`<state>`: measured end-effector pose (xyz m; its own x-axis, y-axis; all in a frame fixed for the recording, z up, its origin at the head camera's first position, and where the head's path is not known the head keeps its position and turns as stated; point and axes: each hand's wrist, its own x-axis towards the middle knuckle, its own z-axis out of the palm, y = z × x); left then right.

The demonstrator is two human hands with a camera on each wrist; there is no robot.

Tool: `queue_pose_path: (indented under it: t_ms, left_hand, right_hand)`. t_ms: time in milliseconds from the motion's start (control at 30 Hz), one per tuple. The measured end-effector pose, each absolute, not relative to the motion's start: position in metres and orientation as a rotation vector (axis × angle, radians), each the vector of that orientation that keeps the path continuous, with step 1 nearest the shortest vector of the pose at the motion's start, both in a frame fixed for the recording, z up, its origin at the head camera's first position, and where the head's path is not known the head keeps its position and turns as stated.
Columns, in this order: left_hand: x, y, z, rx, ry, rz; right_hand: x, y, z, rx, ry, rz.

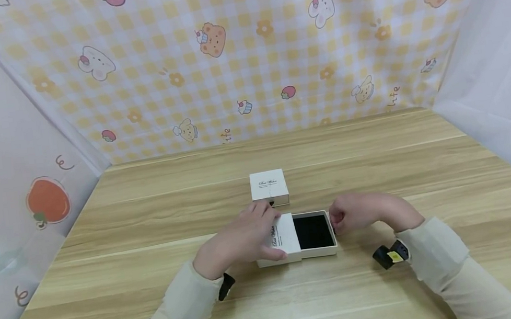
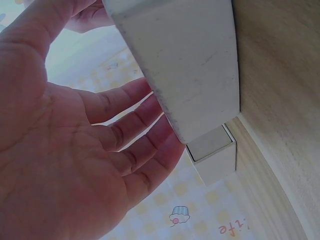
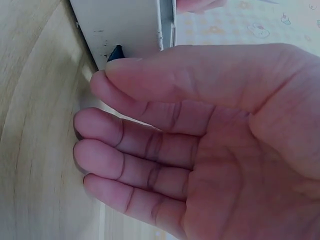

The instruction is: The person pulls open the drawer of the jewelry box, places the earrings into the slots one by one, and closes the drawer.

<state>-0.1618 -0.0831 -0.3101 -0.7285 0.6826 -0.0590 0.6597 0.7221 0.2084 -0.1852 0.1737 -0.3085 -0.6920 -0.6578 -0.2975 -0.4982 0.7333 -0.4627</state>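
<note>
My left hand (image 1: 241,240) grips the sleeve (image 1: 283,238) mid-table (image 1: 150,234); my right hand (image 1: 361,210), apparently, pinches the drawer's (image 1: 313,232) tab (image 3: 116,51). Light, stiff cardboard: hold sleeve sides.

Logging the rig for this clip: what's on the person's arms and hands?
Both hands, left hand and right hand, are bare: no gloves, no rings showing. Long cream sleeves cover both forearms. A small black camera unit is strapped at each wrist; the right one carries a yellow label.
</note>
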Motion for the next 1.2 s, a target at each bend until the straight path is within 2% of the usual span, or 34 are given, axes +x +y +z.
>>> queue_pose_path:
  t_ms: [1200]
  left_hand:
    - [-0.1632,-0.0827,-0.3090,1.082,2.773,0.202]
  right_hand:
    - [-0.1860,0.1793,-0.3060,-0.729,2.532,-0.408]
